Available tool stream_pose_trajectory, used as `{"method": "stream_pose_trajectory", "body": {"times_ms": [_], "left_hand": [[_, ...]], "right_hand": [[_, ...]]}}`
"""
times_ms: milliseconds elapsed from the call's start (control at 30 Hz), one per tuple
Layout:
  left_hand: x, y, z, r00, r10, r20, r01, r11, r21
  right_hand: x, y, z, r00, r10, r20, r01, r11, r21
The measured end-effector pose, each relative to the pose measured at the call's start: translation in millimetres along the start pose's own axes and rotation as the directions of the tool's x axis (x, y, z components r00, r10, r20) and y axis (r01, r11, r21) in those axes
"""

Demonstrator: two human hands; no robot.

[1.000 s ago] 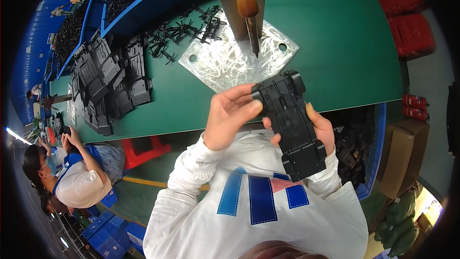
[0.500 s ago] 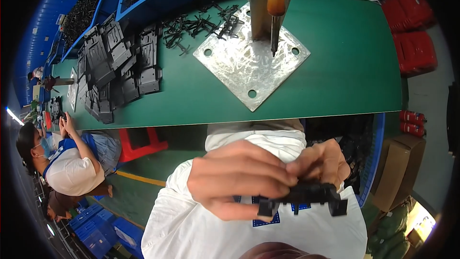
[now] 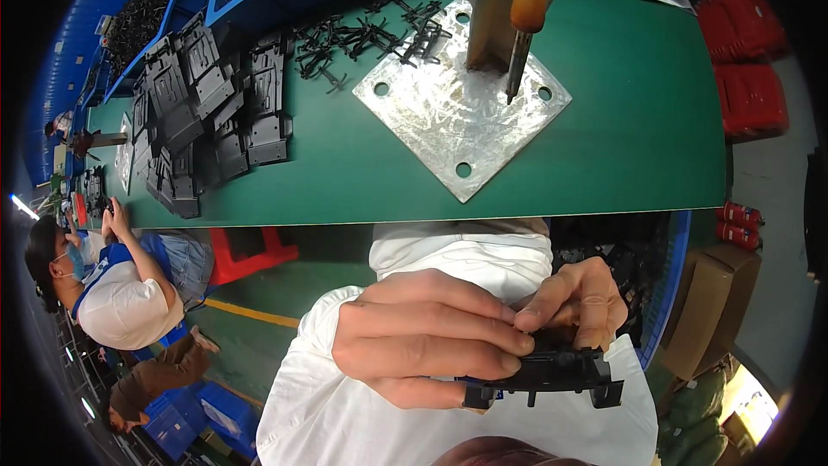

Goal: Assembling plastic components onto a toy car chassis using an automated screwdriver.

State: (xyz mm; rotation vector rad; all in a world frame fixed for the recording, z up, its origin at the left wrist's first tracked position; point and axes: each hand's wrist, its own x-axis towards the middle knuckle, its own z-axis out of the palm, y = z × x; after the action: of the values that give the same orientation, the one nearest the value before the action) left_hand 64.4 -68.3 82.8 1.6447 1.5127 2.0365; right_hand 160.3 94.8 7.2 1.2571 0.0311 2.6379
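Close to my white shirt, both my hands hold a black molded plastic part (image 3: pixel 556 371), long and narrow with projecting end tabs. My left hand (image 3: pixel 427 332) covers its left end, fingers stretched over the top edge. On the other side, my right hand (image 3: pixel 582 300) pinches the upper edge with thumb and bent fingers. What lies between the fingertips is too hidden to make out. Beyond my hands, a metal plate (image 3: pixel 423 125) with corner holes lies on the green table (image 3: pixel 638 129). Its post carries a screwdriver-like tool (image 3: pixel 519 56) with an orange-brown handle, pointing down.
Flat black plastic panels (image 3: pixel 177 112) are piled on the table's left, with thin black clips (image 3: pixel 358 39) behind. Blue bins (image 3: pixel 259 0) line the back. A masked co-worker (image 3: pixel 129 293) sits at left near a red stool (image 3: pixel 246 255). Red stools (image 3: pixel 749 99) and a carton (image 3: pixel 716 311) stand right.
The black part has tilted a little and sits slightly lower, still in both hands. The table scene has shifted slightly in view. A person behind the co-worker at left has shifted position.
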Motion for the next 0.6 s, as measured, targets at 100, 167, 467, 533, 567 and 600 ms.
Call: {"method": "stream_pose_trajectory", "body": {"times_ms": [100,167,467,533,567,600], "left_hand": [[-1,-2,-2,1.0,-0.011,0.009,0.011,1.0,0.0],[-1,-4,-2,1.0,-0.016,0.011,0.016,1.0,-0.007],[-6,-13,-11,0.936,-0.324,-0.135,0.309,0.943,-0.122],[-21,-19,-5,0.801,-0.536,-0.268,0.458,0.836,-0.301],[-24,-23,-8,0.793,-0.56,-0.24,0.469,0.812,-0.348],[-26,-19,-10,0.728,-0.652,-0.214,0.521,0.728,-0.446]], "right_hand": [[1,-4,-3,0.999,0.045,-0.003,-0.045,0.999,-0.01],[0,-5,-4,0.998,0.064,0.004,-0.064,0.998,-0.012],[24,-32,31,0.406,0.43,-0.806,-0.567,0.81,0.146],[20,-33,19,0.32,0.488,-0.812,-0.629,0.751,0.203],[28,-29,15,0.361,0.477,-0.801,-0.64,0.752,0.16],[25,-28,13,0.359,0.477,-0.803,-0.638,0.753,0.162]]}}
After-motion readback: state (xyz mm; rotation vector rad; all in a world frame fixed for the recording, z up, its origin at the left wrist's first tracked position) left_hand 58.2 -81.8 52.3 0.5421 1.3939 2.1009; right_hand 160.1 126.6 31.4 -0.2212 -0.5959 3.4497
